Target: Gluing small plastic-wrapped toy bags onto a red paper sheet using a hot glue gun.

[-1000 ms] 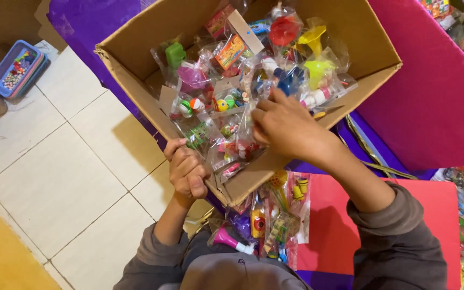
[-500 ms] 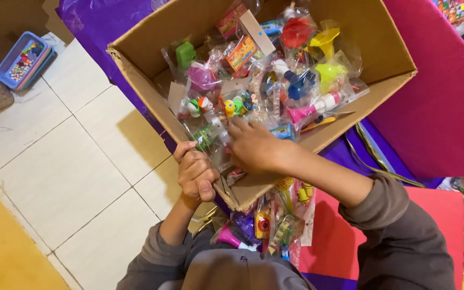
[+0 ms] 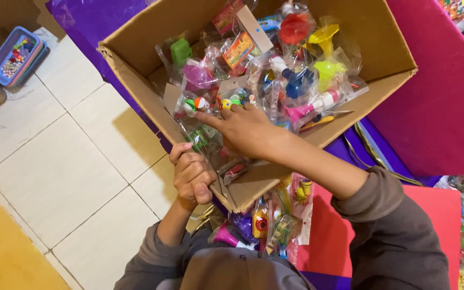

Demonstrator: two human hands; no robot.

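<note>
A cardboard box (image 3: 135,80), tilted and crammed with small toys sealed in clear plastic bags (image 3: 275,70), is held at its near corner by the left hand (image 3: 191,174), which is closed in a fist around the edge. The right hand (image 3: 243,126) is laid open inside the box, fingers spread across the bags, with nothing gripped. More bagged toys (image 3: 267,220) are seen below the box, against the lap, and a blue tray of beads (image 3: 14,56) is set well apart on the tiled floor (image 3: 55,172). With the box tipped toward the body, bags could be judged likely to slide out over the low corner, and the cardboard edge might buckle under the one-handed grip.
</note>
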